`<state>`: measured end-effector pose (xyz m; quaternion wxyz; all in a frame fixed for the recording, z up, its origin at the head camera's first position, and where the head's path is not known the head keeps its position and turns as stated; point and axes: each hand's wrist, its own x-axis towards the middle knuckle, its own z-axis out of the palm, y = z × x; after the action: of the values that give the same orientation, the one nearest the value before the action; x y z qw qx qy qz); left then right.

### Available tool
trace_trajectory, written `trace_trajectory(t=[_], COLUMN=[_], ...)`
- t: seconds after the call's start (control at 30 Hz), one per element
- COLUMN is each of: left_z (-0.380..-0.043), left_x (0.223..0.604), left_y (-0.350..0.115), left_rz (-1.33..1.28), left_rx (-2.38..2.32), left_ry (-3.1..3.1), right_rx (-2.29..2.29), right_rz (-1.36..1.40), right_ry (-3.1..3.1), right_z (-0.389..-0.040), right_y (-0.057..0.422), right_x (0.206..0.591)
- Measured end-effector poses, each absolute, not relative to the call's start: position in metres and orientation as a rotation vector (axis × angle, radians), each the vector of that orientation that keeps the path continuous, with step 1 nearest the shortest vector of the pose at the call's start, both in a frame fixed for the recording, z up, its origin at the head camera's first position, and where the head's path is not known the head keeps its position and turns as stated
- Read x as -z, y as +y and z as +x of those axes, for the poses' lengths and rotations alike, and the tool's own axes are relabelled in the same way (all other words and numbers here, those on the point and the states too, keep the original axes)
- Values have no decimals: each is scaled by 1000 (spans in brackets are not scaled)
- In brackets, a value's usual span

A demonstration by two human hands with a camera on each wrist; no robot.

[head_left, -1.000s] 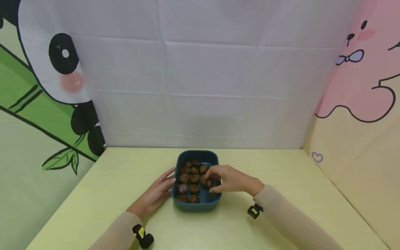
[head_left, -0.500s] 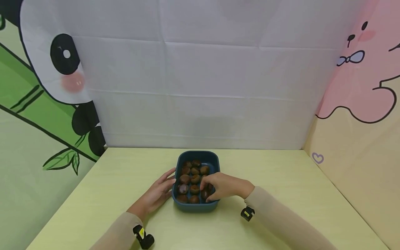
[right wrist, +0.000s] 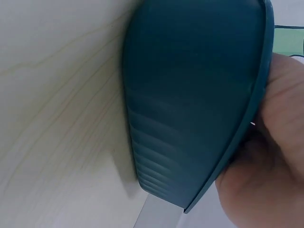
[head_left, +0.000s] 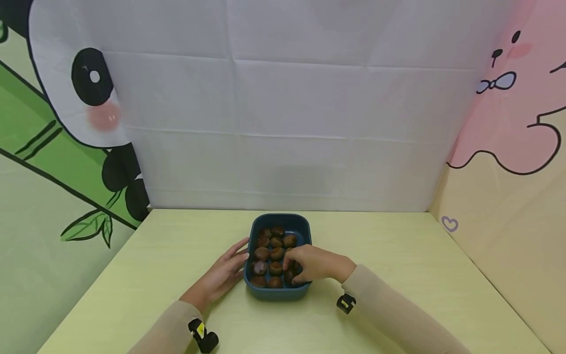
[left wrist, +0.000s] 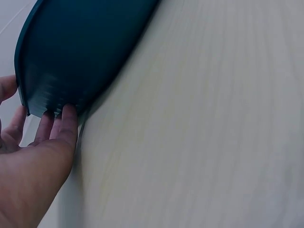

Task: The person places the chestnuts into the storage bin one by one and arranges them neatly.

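Note:
A dark blue plastic box (head_left: 278, 294) holds several brown chestnuts (head_left: 262, 253), set roughly in rows. My left hand (head_left: 221, 275) rests against the box's left wall, fingers extended; in the left wrist view its fingertips (left wrist: 70, 111) touch the outside of the wall. My right hand (head_left: 320, 265) reaches over the right rim and pinches a chestnut (head_left: 289, 276) between thumb and forefinger, low in the near right corner. From the right wrist, the box wall (right wrist: 190, 95) hides the fingertips and the chestnut; only the back part of the hand (right wrist: 280, 142) shows.
The box stands on a pale yellow wooden table (head_left: 177, 255). A white cloth screen (head_left: 283, 123) rises at its back edge. Cartoon-printed panels stand on the left (head_left: 53, 162) and right (head_left: 508, 206).
My right hand has moved toward me and slightly left, bringing the chestnut down into the near right corner of the box. The left hand has stayed against the box.

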<state>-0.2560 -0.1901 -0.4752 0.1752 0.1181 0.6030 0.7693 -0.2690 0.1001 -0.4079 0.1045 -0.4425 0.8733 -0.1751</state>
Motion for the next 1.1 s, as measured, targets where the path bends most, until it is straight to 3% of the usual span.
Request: trace_trajectory(t=[1.1], left_z=[-255], left_x=[468], left_y=[-195], left_rz=[308], left_rx=[-2116], left_ry=[1858], right_rx=[846], right_rz=[-1410], right_ry=[2680], right_z=[-273], right_y=[135], right_x=[403])
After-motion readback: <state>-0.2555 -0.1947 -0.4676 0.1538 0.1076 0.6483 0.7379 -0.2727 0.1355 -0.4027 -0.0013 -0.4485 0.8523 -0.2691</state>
